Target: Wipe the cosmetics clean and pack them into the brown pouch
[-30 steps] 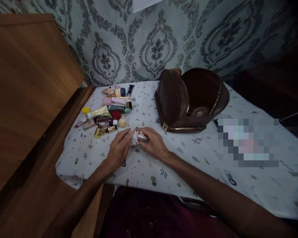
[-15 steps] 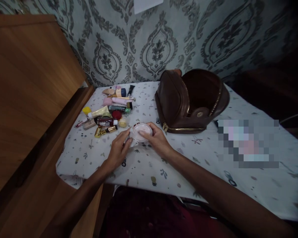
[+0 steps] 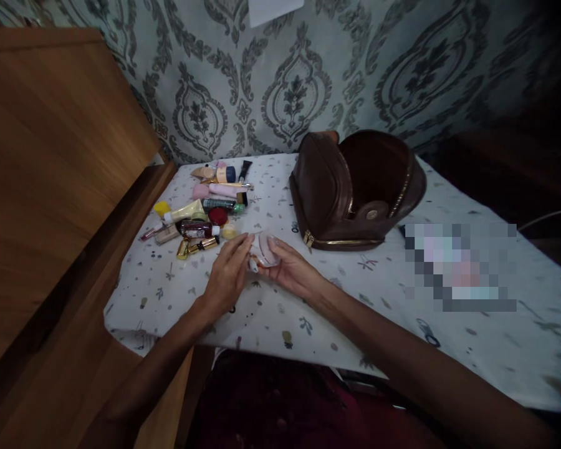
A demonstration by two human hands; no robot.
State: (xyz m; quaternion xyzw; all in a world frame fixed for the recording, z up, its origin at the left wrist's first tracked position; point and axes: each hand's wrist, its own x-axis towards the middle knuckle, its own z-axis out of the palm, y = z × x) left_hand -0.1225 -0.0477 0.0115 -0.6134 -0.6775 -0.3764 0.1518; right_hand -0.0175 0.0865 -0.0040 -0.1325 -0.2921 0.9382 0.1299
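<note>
1. In the head view, the right hand (image 3: 292,268) had its fingers and thumb clamped on a round, clear-and-whitish container (image 3: 265,248), which was tilted above the table surface (image 3: 271,315), between the middle and the front edge.
2. The left hand (image 3: 227,271) met the container's left side, its fingers lying close together; whether they gripped it could not be told.
3. A small white scrap (image 3: 253,264), perhaps tissue, showed just under the container, between the hands; the light was too dim to be sure.
4. Toward the surface's left edge and back-left corner lay a cluster of cosmetics: a pale yellow tube (image 3: 184,211), a red round case (image 3: 217,216), a brown bottle (image 3: 197,229) with a white cap, a lilac tube (image 3: 227,190) and a gold tube (image 3: 203,244), the last nearest the left hand.
5. A brown bag (image 3: 320,187) stood with its top open near the back edge, right of the cluster.
6. A pixelated patch (image 3: 458,262) covered something toward the right edge.
</note>
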